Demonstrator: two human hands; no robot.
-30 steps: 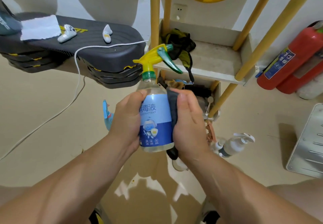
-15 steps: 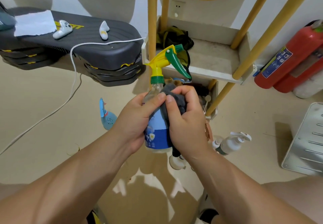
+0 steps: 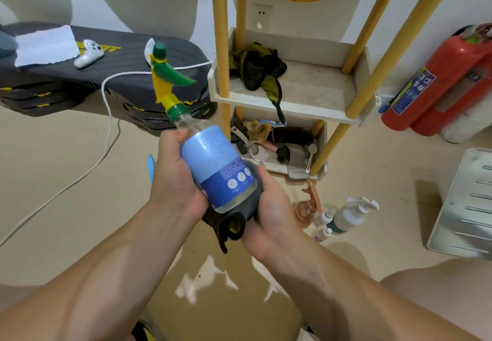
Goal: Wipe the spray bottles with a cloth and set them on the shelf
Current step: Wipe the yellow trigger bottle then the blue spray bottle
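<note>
1. At frame centre, our left hand [image 3: 173, 178] grips the spray bottle [image 3: 215, 165] around its middle, tilted with the yellow-green trigger head [image 3: 166, 79] toward the upper left.
2. Our right hand [image 3: 274, 207] cups the bottle's base, clutching the dark cloth [image 3: 231, 224] against it.
3. The shelf [image 3: 306, 106] stands upper right of centre, beyond the bottle, with clutter on both tiers we see.
4. On the floor [image 3: 53, 167], lower right of centre, lie other bottles [image 3: 346, 215].
</note>
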